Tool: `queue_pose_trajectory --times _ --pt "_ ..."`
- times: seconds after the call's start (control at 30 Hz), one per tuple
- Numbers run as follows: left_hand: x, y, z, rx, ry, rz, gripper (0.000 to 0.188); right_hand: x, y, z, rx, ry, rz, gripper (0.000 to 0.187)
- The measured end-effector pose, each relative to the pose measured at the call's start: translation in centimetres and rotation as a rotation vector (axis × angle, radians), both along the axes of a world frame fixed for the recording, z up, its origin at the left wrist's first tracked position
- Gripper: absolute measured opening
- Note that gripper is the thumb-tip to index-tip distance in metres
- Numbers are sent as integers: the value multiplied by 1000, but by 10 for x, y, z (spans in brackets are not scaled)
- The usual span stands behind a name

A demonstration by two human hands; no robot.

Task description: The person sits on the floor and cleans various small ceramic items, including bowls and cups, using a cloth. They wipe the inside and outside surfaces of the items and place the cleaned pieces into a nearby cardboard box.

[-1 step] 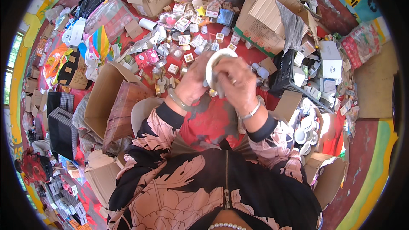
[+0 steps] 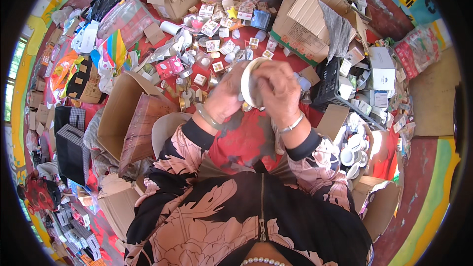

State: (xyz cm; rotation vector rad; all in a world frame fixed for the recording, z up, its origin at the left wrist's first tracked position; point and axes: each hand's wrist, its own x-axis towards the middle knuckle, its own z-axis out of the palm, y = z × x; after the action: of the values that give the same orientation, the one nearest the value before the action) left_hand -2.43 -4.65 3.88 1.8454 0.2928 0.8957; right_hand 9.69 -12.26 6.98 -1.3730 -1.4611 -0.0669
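In front of my chest I hold a white, round, cup-like piece with a broad rim [image 2: 245,87]; its exact kind is not clear. My left hand [image 2: 227,91] is closed around its left side, the fingers mostly hidden behind it. From the other side my right hand [image 2: 280,87] grips it, fingers curled over the rim and partly into the opening. Below both hands a red cloth with grey patches [image 2: 242,140] lies across my lap. At my right, a box holds several similar white round pieces [image 2: 349,156].
Small printed boxes [image 2: 213,46] and loose fittings cover the red floor ahead. An open cardboard box [image 2: 116,118] stands at left, a large carton [image 2: 300,29] at far right. A black crate [image 2: 327,86] full of small boxes stands right. Brass-coloured rings [image 2: 185,101] lie left of my hands.
The white piece has turned slightly, its opening now facing more to the right. My right hand has shifted a little to the right and its fingers have moved on the rim.
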Motion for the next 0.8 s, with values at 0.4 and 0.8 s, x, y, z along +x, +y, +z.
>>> queue_pose_trajectory --times 0.4,0.8 --pt "1 5 -7 -43 -15 5 54 16 -2 -3 71 463 -29 23" --pt "12 -7 -11 -937 -251 -159 34 -3 12 -15 10 266 27 38"
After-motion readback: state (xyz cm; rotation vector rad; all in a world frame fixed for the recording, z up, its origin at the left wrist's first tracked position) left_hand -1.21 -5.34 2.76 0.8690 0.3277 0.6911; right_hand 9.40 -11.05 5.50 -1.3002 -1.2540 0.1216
